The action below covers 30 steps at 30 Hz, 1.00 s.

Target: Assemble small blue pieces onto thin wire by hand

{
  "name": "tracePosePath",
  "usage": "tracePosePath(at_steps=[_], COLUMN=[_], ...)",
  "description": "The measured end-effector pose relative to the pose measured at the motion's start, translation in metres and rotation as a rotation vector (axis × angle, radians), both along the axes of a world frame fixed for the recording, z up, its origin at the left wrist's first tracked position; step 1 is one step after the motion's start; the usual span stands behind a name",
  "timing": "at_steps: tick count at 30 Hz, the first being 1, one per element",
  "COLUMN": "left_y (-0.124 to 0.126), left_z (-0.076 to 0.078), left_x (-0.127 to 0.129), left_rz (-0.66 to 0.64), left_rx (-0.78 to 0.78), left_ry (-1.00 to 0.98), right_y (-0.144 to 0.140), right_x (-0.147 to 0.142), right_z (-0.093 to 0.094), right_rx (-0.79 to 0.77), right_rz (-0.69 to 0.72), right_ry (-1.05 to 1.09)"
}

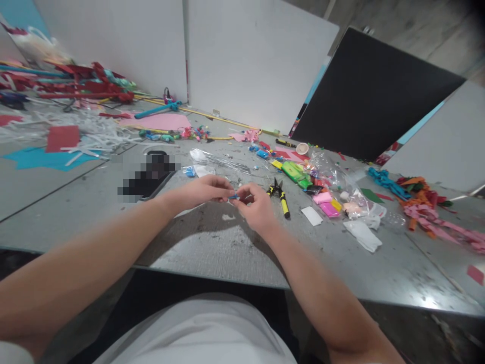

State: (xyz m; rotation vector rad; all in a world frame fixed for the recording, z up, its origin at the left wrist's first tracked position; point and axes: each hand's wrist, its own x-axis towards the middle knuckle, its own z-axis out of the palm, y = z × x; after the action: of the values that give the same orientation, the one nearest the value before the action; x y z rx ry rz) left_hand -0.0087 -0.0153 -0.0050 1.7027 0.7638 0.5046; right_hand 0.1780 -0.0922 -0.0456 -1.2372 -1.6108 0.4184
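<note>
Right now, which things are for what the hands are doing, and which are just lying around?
Probably part of the job:
small blue piece, between the left hand and right hand
yellow-and-black pliers, close but untouched, so only maybe

Seemingly just lying about:
red sheet
bright blue sheet
pink sheet

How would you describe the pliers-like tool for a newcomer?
On the gray table, find the person's right hand. Just right of it lies the pliers-like tool, with yellow and black handles. Unlike the slim yellow and black item farther back, it has jaws spread in a V.
</note>
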Motion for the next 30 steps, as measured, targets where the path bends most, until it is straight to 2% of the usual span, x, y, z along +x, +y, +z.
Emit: tracePosePath(at_steps=[2, 8, 13, 17, 20, 22, 25, 30], left_y=[0.000, 0.001, 0.001, 0.003, 0.003, 0.000, -0.002, 0.001], left_z=[0.000, 0.002, 0.009, 0.006, 0.004, 0.005, 0.007, 0.006], left_x=[-0.001, -0.002, -0.002, -0.004, -0.004, -0.004, -0.004, -0.004], left_rz=[-0.020, -0.038, -0.032, -0.046, -0.013, 0.001, -0.029, -0.070], left_rx=[0.042, 0.105, 0.209, 0.270, 0.260, 0.234, 0.203, 0.201], left_ry=[0.006, 0.080, 0.212, 0.308, 0.296, 0.268, 0.228, 0.193], right_y=[0.001, 0.001, 0.007, 0.010, 0.005, 0.000, -0.004, -0.003], right_x=[0.001, 0.001, 0.009, 0.014, 0.009, 0.004, 0.000, 0.003], right_z=[0.000, 0.002, 0.000, -0.001, 0.002, 0.003, 0.004, 0.006], right_rx=[-0.016, -0.148, -0.195, -0.163, -0.117, -0.111, -0.112, -0.174], right_rz=[-0.025, 0.053, -0.052, -0.129, -0.092, -0.008, 0.064, -0.018], right_ry=[-0.002, -0.026, 0.037, 0.066, 0.071, 0.055, -0.001, -0.055])
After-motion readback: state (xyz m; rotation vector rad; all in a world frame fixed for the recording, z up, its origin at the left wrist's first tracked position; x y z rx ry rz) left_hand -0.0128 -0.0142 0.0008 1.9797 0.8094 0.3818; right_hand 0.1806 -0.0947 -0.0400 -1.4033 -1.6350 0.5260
